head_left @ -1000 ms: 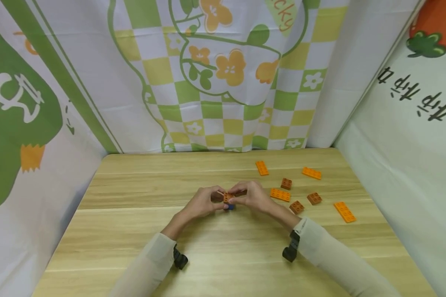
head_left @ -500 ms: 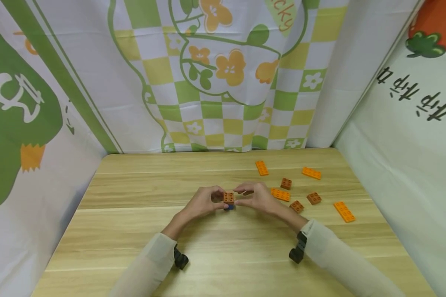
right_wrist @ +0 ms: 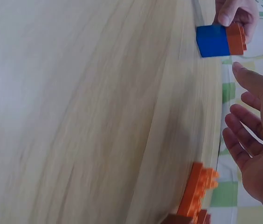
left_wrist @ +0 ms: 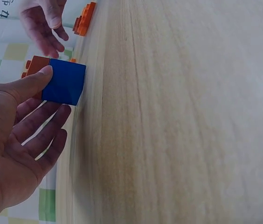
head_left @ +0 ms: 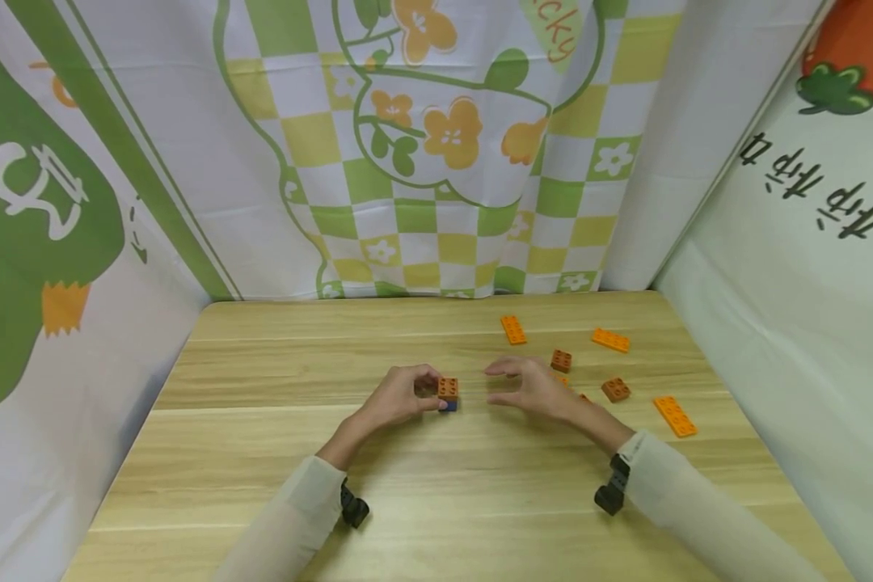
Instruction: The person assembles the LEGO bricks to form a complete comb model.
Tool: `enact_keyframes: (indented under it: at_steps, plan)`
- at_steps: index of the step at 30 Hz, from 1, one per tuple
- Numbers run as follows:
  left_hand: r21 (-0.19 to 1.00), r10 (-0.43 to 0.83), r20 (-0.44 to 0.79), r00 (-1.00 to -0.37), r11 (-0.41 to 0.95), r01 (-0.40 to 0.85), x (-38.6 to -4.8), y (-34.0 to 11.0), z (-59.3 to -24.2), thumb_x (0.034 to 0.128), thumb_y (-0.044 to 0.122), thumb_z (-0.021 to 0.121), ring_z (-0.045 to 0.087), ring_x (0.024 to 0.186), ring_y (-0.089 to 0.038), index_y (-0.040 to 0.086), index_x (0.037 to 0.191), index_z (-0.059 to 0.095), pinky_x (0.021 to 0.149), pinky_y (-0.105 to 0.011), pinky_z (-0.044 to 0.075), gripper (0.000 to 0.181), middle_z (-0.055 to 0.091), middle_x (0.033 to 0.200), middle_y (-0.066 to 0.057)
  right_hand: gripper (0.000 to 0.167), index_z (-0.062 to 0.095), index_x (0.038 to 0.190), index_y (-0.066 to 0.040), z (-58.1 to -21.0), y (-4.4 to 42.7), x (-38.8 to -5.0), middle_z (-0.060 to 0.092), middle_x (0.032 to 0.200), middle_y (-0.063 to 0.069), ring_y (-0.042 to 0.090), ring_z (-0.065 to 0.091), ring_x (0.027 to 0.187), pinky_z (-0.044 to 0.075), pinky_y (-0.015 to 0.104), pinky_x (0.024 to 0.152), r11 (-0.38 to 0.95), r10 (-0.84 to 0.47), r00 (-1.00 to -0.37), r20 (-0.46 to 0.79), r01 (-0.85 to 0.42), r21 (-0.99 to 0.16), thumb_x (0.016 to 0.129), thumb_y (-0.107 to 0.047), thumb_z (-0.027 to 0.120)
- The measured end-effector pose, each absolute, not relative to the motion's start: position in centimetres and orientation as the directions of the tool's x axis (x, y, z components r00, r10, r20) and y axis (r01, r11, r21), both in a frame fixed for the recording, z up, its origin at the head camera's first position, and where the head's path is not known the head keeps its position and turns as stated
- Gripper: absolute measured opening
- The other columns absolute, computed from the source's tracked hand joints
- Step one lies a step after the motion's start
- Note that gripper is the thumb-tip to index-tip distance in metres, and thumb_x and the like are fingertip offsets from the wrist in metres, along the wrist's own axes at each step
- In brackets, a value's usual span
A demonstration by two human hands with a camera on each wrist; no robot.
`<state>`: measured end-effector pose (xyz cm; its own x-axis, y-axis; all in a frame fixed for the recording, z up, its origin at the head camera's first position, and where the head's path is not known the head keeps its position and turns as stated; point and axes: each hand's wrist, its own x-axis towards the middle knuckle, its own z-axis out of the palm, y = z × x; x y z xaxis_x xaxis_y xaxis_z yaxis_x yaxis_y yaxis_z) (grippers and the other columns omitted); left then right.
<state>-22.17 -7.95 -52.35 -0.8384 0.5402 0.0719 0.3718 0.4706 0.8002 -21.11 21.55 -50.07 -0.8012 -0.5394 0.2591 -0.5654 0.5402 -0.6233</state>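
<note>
A brown brick (head_left: 448, 385) sits on top of a blue block (head_left: 448, 405) near the middle of the table. My left hand (head_left: 398, 396) pinches this stack from its left side; in the left wrist view the thumb lies across the seam between the brown brick (left_wrist: 37, 64) and the blue block (left_wrist: 65, 81). To the right of the stack, apart from it, my right hand (head_left: 534, 390) hangs with thumb and fingers spread and nothing between them. The right wrist view shows the right hand (right_wrist: 257, 126) empty as well.
Orange plates lie at the back (head_left: 512, 330), back right (head_left: 611, 339) and right (head_left: 675, 415) of the table. Brown bricks (head_left: 562, 360) (head_left: 615, 389) lie between them. My right hand partly covers another orange plate and a brown brick. Printed curtains (head_left: 436, 242) stand behind the table.
My right hand has let go of the brown brick and moved right, away from the stack and partly over other pieces. The left hand has stayed at the stack.
</note>
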Motion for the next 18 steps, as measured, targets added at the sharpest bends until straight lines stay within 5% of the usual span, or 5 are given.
enact_keyframes:
  at_steps: [18]
  plan:
    - [0.788, 0.552, 0.075, -0.83, 0.478, 0.389, -22.2, -8.0, -52.5, 0.0917, 0.017, 0.086, 0.073, 0.102, -0.019, 0.007, 0.125, 0.072, 0.09, -0.033, 0.06, 0.038, 0.078, 0.111, -0.004, 0.043, 0.077, 0.121, 0.001, -49.9, 27.5, -21.0, 0.076, 0.12, 0.017, 0.037, 0.072, 0.11, 0.058, 0.057, 0.092, 0.681, -0.507, -0.824, 0.251, -0.562, -0.47, 0.086, -0.017, 0.091]
